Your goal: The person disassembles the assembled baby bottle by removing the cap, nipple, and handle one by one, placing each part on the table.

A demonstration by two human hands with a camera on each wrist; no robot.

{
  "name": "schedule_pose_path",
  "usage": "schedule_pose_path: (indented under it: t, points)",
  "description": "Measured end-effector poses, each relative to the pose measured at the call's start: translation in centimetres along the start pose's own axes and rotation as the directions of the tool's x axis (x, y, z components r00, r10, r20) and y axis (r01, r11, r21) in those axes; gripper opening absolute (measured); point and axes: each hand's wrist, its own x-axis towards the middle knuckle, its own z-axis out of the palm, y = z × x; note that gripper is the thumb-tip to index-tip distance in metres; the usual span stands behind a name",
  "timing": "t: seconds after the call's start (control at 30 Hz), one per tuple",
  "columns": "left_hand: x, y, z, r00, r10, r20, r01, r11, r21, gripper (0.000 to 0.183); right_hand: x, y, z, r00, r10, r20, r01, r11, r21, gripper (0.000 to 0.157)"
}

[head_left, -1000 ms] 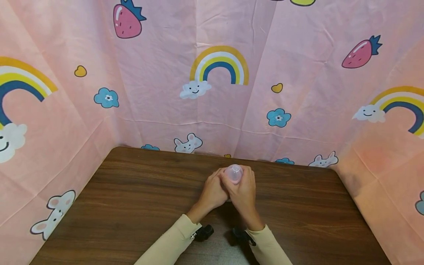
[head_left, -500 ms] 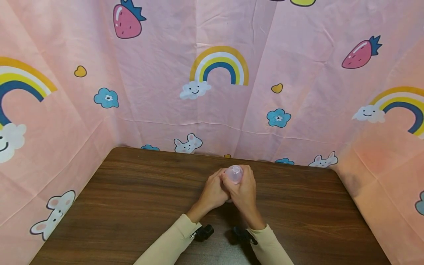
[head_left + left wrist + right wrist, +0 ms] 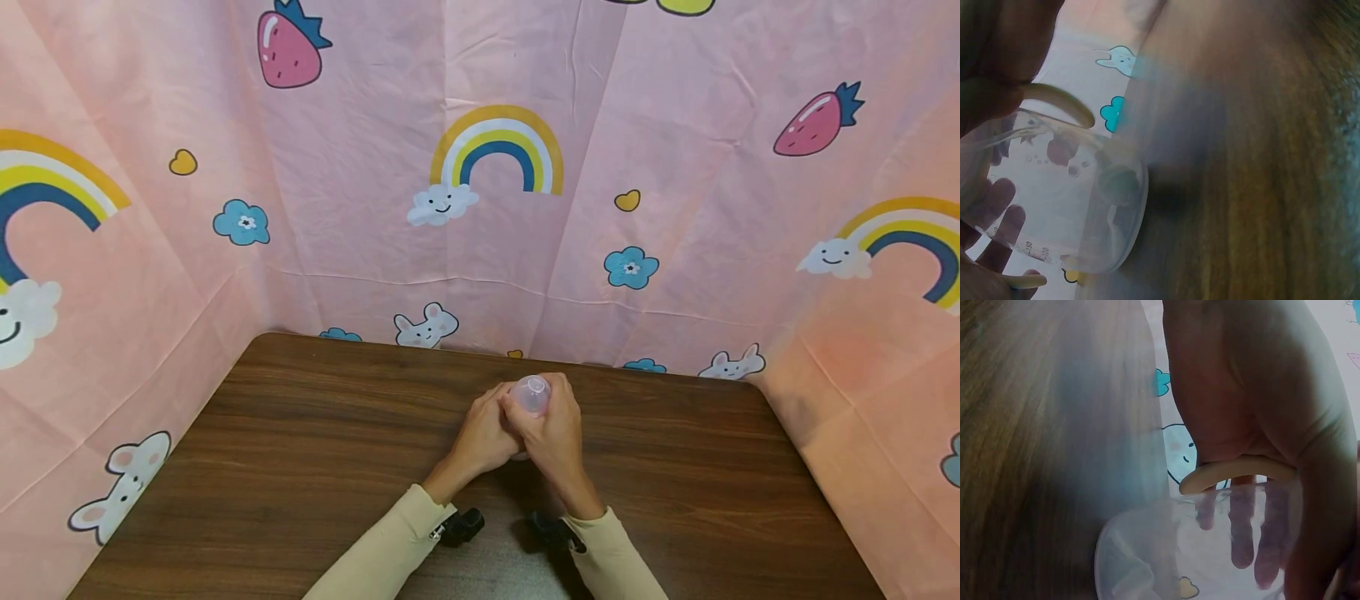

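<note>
Near the far edge of a brown wooden table, slightly right of its middle, two hands meet around a clear bottle. Wood stretches away on both sides, wider on the left, and a pink patterned cloth hangs behind the far edge. The bottle's domed cap faces up between the hands; whether the base touches the wood I cannot tell. The left hand and the right hand curl about it from either side, the right thumb just below the cap. Fingers show through the see-through wall, slightly parted, beside pale curved handles.
</note>
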Motion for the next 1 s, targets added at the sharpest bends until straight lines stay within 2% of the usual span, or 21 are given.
schedule_pose_path:
  t: [0.37,0.53,0.6,0.67,0.77,0.83,1.0]
  points:
    - [0.0,-0.3,0.0,1.000,0.012,0.001,-0.012,1.000,0.001,0.059,0.2,0.0,-0.4,0.999,0.006,0.041,-0.006,1.000,0.001,0.044]
    - [0.0,-0.5,0.4,0.997,0.069,-0.041,-0.068,0.997,0.022,0.059,0.4,0.0,-0.6,0.998,-0.006,0.055,0.006,1.000,-0.002,0.043]
    - [0.0,-1.5,1.0,0.992,0.105,-0.063,-0.102,0.993,0.055,0.057,0.4,0.0,-0.6,0.998,-0.005,0.057,0.005,1.000,-0.003,0.044]
    - [-0.1,-1.6,1.1,0.990,0.124,-0.075,-0.118,0.990,0.073,0.057,0.4,0.0,-0.7,0.998,0.000,0.055,0.001,1.000,-0.007,0.045]
    - [-0.1,-1.5,1.1,0.991,0.113,-0.066,-0.108,0.991,0.078,0.057,0.4,0.0,-0.7,0.998,0.006,0.055,-0.006,1.000,-0.012,0.045]
    - [-0.1,-0.5,0.6,0.996,0.078,-0.045,-0.075,0.995,0.062,0.057,0.3,0.1,-0.6,0.999,0.004,0.053,-0.003,1.000,-0.017,0.045]
    - [-0.1,-0.2,0.4,1.000,0.026,-0.016,-0.024,0.997,0.070,0.055,0.3,0.2,-0.5,0.999,-0.021,0.047,0.022,1.000,-0.022,0.045]
